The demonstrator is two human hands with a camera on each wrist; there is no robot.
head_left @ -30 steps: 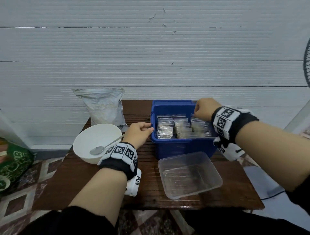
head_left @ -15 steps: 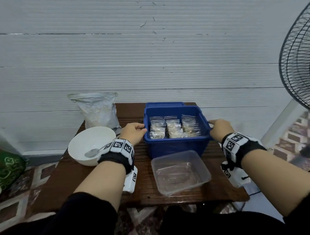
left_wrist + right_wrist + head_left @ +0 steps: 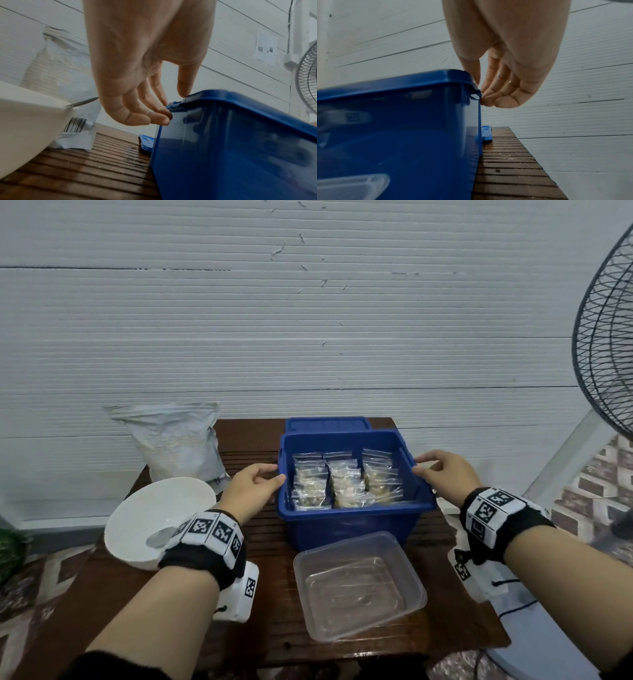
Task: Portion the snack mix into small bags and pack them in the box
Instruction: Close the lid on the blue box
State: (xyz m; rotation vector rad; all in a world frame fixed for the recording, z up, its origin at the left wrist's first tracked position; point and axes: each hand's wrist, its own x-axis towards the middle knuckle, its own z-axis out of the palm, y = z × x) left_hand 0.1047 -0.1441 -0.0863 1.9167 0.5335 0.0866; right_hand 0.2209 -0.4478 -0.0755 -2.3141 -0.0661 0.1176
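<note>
Box (image 3: 352, 525) mid-counter (image 3: 270, 549), tilted toward camera, small bags (image 3: 342, 482) packed inside in rows. Left hand (image 3: 251, 489) pinches left rim: thumb on top, fingers (image 3: 154, 117) curled under lip. Right hand (image 3: 445, 475) same on right rim. Bowl (image 3: 154, 515) left, clear tub (image 3: 359, 583) front, lid (image 3: 327, 424) behind box.

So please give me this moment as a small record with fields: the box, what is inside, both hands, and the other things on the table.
box: blue box, lid off, on wooden table
contents: small bags of snack mix, upright in rows
left hand: pinches the box's left rim
right hand: pinches the box's right rim
lid: blue lid behind the box
left of the box: white bowl with spoon; large snack bag
front: clear container
</note>
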